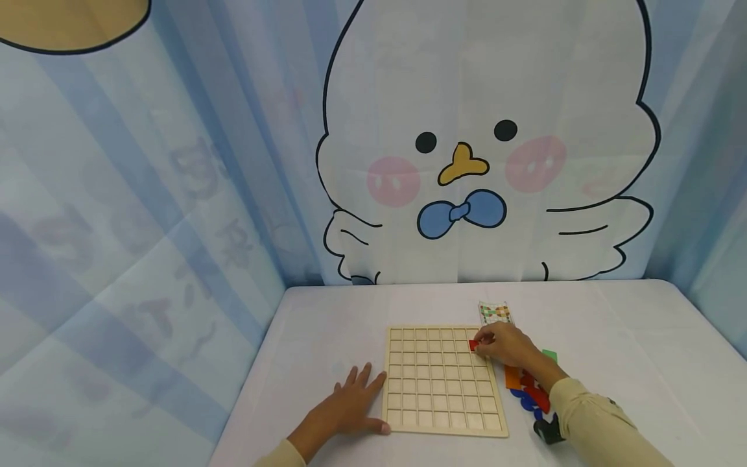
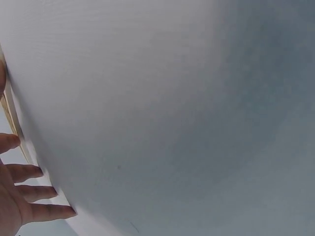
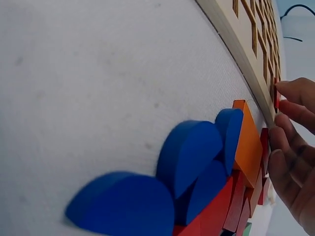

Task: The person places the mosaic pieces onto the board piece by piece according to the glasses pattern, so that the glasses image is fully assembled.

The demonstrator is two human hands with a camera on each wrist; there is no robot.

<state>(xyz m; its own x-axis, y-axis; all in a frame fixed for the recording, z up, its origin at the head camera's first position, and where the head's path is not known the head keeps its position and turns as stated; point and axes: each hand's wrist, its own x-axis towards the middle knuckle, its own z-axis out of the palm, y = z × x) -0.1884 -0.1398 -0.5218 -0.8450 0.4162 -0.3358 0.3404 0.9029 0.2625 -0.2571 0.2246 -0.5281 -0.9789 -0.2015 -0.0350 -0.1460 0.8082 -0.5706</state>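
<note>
Pinching a small red piece (image 1: 473, 346) at its fingertips, my right hand (image 1: 506, 344) holds it at the far right corner of the wooden grid board (image 1: 438, 383). My left hand (image 1: 353, 402), fingers spread, touches the board's left edge. Just beyond the right edge, blue rounded blocks (image 3: 189, 152) lie against an orange block (image 3: 248, 142), on the white tabletop (image 1: 332, 324); a patterned card (image 1: 495, 312) lies behind my right hand.

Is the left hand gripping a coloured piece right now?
No, the left hand is spread open at the left edge of the wooden grid board, with no piece in its grip.
</note>
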